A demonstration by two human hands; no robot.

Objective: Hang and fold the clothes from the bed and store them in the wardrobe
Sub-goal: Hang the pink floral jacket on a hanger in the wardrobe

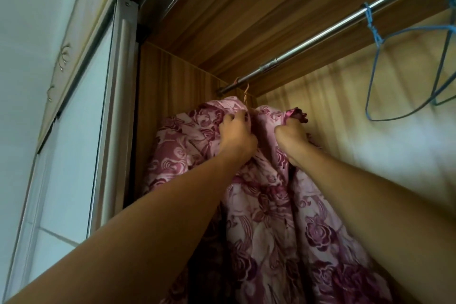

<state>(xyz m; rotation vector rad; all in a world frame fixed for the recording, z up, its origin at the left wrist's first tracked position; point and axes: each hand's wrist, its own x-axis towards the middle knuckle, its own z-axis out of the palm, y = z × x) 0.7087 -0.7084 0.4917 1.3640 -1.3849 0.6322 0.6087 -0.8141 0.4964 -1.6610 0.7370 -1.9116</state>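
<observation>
Hanging at the far left end of the rail (320, 36), inside the wardrobe (246, 7): the pink floral garment (261, 207), bunching up just below the rail and draping down out of the bottom of the view. Catching over the rail by a pale hanger hook (245, 96), poking up out of the gathered cloth; hiding the rest of that hanger in the folds.

Gripping the top of the garment with both hands, just below the rail and to either side of the hook. Curling the left hand (237, 133) tightly into the cloth on the left of the hook, knuckles up, fingertips sinking into a fold. Clenching the right hand (292, 134) into a fist on the right of the hook, closing round a dark ruffled edge of fabric sticking out above the fist. Reaching both bare forearms up and forward from the lower corners of the view, almost straight, converging under the rail, wrists close together but not touching.

Dangling further right along the rail, well apart from the garment: two bare blue wire hangers (375, 32), hooking over the bar by twisted necks. Running above the rail: the wood-grain ceiling of the wardrobe; behind the rail, a lighter back panel (345, 106). Standing left of the rail's end: a silvery sliding-door frame (123, 69), and beyond it a light wall (29, 32).
</observation>
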